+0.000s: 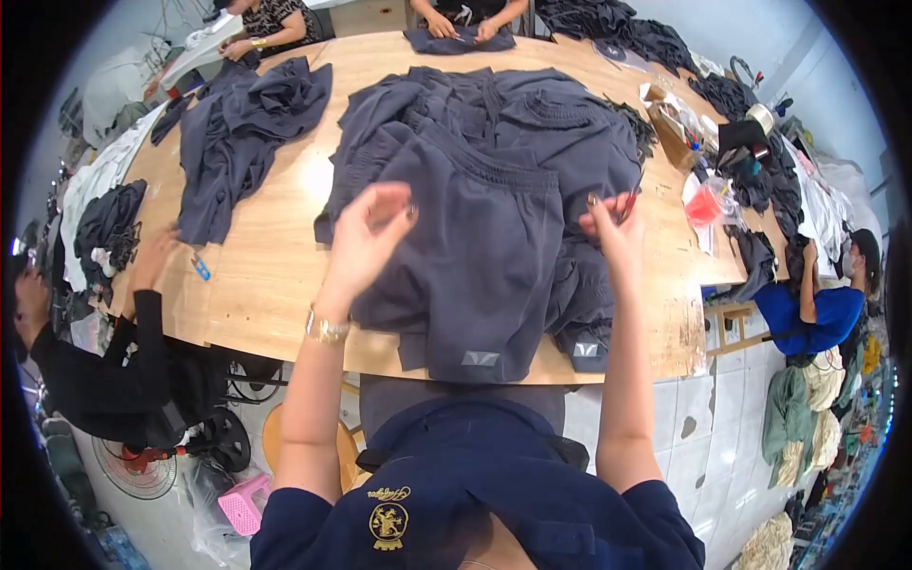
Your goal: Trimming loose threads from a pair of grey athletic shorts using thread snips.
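Observation:
A dark grey pair of shorts (475, 256) with an elastic waistband lies before me, its hem over the table's near edge. My left hand (369, 242) hovers at its left side, fingers loosely curled and thumb apart, with nothing visible in them. On the right, my right hand (616, 226) is closed round a small thin tool (631, 201) with a red part and a dark pointed tip, which looks like thread snips. Beneath and behind the front pair, more grey shorts (570, 128) are heaped. A pale patch (481, 358) marks the front pair's hem.
The wooden table (294, 285) curves around me. Grey garments (228, 142) lie to the left, by a blue small tool (200, 268). A red drink in a plastic bag (705, 204) and a cardboard box (668, 128) stand right. Co-workers sit left, right and across.

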Tool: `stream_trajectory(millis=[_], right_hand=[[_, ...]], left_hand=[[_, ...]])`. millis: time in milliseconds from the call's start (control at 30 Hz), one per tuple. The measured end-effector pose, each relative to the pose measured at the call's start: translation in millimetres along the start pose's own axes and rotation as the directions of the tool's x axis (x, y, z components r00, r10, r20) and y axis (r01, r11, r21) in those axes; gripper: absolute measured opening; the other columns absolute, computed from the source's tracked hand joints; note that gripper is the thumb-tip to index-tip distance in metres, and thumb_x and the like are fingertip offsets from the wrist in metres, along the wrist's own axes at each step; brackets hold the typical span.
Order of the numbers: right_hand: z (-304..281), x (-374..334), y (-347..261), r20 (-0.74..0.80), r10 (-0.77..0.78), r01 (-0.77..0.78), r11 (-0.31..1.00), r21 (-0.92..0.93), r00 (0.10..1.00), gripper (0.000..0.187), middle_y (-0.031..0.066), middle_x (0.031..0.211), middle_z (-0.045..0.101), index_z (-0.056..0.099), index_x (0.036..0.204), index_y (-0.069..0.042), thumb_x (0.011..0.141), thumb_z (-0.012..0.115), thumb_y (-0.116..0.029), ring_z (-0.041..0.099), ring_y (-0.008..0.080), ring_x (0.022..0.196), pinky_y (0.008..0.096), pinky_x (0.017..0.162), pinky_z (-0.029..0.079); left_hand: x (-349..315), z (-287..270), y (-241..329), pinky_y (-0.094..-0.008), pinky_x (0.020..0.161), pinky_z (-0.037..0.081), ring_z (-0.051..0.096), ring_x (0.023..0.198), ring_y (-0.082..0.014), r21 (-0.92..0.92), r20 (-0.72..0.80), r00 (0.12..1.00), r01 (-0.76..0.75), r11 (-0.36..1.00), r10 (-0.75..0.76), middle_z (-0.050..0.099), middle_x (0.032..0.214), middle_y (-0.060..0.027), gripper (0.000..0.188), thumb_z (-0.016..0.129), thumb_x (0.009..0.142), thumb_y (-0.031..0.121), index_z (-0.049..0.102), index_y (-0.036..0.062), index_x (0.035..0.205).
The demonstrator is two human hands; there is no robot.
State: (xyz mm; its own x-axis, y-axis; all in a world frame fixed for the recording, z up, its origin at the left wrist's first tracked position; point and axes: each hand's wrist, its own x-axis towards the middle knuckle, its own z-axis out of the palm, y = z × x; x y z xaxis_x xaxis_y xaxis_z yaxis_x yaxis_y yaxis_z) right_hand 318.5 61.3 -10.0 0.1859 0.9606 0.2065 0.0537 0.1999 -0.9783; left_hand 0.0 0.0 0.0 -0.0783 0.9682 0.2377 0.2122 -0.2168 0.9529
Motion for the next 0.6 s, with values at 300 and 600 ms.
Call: stream_trajectory(millis=[300, 600], right_hand=[[-26, -124, 79, -0.154, 0.205, -0.219, 0.973, -0.078, 0.967, 0.026, 0.0022, 0.071, 0.05, 0.035, 0.08, -0.006, 0.085, 0.058, 0.004, 0.051, 0.0059, 0.056, 0.021, 0.051, 0.048], [-11, -129, 68, 0.028, 0.135, -0.131, 0.984, -0.117, 0.99, 0.029, 0.0023, 0.078, 0.05, 0.036, 0.083, -0.007, 0.083, 0.063, 0.004, 0.05, 0.0053, 0.063, 0.0189, 0.054, 0.044]], left_hand=[[-115, 42, -70, -0.036, 0.06, 0.049, 0.065, 0.063, -0.0299, 0.577, 0.258, 0.8, 0.323, 0.75, -0.543, 0.064, 0.066, -0.0173, 0.043, 0.071, 0.078, 0.039, 0.064, -0.0028, 0.073], [-122, 49, -82, -0.0345, 0.058, 0.048, 0.064, 0.068, -0.0199, 0.44, 0.362, 0.777, 0.344, 0.83, -0.514, 0.059, 0.065, -0.0104, 0.028, 0.065, 0.085, 0.023, 0.053, -0.0003, 0.075]])
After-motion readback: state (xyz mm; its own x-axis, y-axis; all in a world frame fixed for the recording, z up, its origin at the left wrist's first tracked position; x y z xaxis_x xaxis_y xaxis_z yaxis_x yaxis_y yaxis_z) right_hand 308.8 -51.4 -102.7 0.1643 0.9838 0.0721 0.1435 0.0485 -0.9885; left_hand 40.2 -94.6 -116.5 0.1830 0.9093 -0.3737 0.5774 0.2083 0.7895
